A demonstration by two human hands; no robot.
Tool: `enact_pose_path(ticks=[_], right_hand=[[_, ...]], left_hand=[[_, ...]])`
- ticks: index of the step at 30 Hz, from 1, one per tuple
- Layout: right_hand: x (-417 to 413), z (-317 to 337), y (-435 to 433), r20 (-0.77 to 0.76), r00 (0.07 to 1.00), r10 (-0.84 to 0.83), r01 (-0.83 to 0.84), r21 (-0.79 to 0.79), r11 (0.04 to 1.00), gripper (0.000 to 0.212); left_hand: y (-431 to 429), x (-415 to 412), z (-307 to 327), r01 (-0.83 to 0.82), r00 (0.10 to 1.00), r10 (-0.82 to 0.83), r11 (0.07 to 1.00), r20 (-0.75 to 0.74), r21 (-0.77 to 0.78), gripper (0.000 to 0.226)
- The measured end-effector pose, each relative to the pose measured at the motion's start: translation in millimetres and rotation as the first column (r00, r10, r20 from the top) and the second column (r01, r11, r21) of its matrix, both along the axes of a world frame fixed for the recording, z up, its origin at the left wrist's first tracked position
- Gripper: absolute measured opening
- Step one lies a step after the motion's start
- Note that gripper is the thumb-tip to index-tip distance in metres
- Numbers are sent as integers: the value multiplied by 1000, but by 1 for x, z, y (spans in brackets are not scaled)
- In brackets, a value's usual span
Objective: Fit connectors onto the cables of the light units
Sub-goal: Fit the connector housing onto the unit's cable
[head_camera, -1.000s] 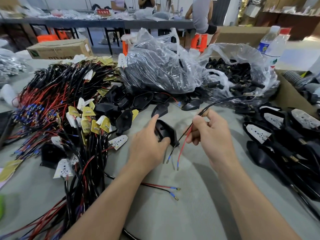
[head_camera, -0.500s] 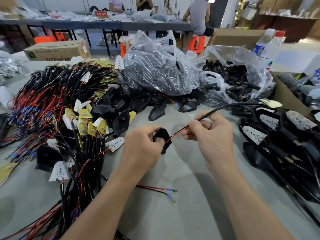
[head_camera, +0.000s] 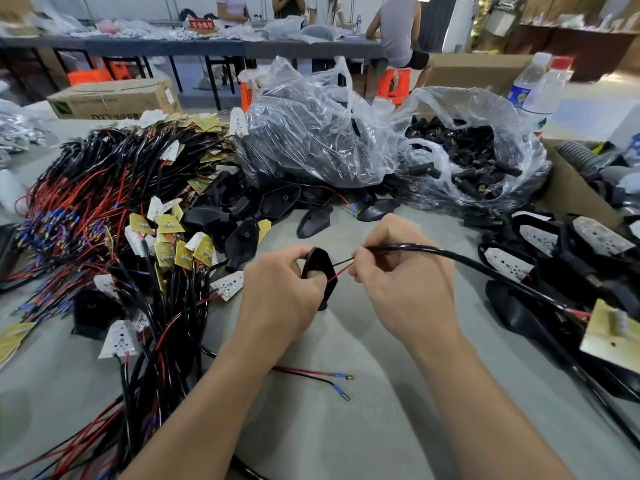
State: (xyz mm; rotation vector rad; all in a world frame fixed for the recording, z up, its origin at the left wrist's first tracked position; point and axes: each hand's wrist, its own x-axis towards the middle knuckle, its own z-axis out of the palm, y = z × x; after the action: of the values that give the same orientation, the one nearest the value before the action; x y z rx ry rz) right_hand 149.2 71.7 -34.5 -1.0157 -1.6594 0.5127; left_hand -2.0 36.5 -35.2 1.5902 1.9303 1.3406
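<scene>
Head view: we see the left hand with its grip clamped on a black shell, fingers curled round it, held over the middle of the tabletop. On the right hand the grip is pinched on the black cable, right where the sheath ends. A red lead and a black lead run from that pinch into the shell. We cannot tell whether they come out its far side, since the left fingers hide it. The cable trails off toward the right edge of the tabletop and seems to end at a board there.

Progress, our judgement: this unit is mid-fit, with the leads entering the shell but not yet seated. Along the right edge lie shelled units with white boards set in them, which we take as further along. On the left side of the tabletop sits a big heap of cabled boards, red and black leads with blue tips. Most have no shell, so the bulk is left to do. Just beyond the hands wait loose shells. Toward the far right corner a clear bag of small black connectors sits open, with a second bag beside it. One loose lead pair lies on the tabletop near the left forearm. We rate the job as early, far from done.
</scene>
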Motion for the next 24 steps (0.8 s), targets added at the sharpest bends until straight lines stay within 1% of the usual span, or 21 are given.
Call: enact_pose_path(ticks=[2, 3, 5, 7, 11, 13, 16, 22, 23, 24], right_hand=[[3, -2, 3, 32, 999, -14, 14, 10, 1000, 8], [5, -3, 5, 34, 999, -22, 22, 1, 1000, 9], [8, -4, 9, 35, 999, -41, 42, -17, 999, 10], [9, -5, 12, 20, 999, -47, 47, -34, 998, 9], [12, -4, 15, 21, 999, -42, 42, -32, 999, 9], [13, -3, 15, 24, 999, -37, 38, -27, 999, 8], [13, -2, 13, 1, 1000, -23, 23, -35, 999, 9], [12, 1, 13, -2, 1000, -14, 14, -45, 999, 6], [13, 1, 12, -19, 1000, 3, -4, -61, 998, 5], [12, 2, 12, -37, 999, 20, -23, -79, 997, 5]], left_hand=[[3, -6, 1, 95, 984, -83, 993, 158, -67, 11], [3, -11, 2, 170, 961, -137, 978, 241, -121, 15], [3, -20, 2, 330, 880, -223, 922, 419, -202, 31], [3, -25, 3, 418, 819, -258, 880, 513, -226, 38], [3, -31, 2, 474, 795, -315, 856, 518, -206, 43], [3, -32, 1, 496, 765, -331, 850, 552, -179, 44], [3, -29, 1, 458, 735, -304, 882, 606, -112, 41], [5, -27, 0, 303, 796, -232, 952, 560, -37, 42], [5, -27, 0, 272, 825, -221, 962, 520, -23, 44], [4, -26, 1, 235, 871, -204, 972, 447, -14, 45]])
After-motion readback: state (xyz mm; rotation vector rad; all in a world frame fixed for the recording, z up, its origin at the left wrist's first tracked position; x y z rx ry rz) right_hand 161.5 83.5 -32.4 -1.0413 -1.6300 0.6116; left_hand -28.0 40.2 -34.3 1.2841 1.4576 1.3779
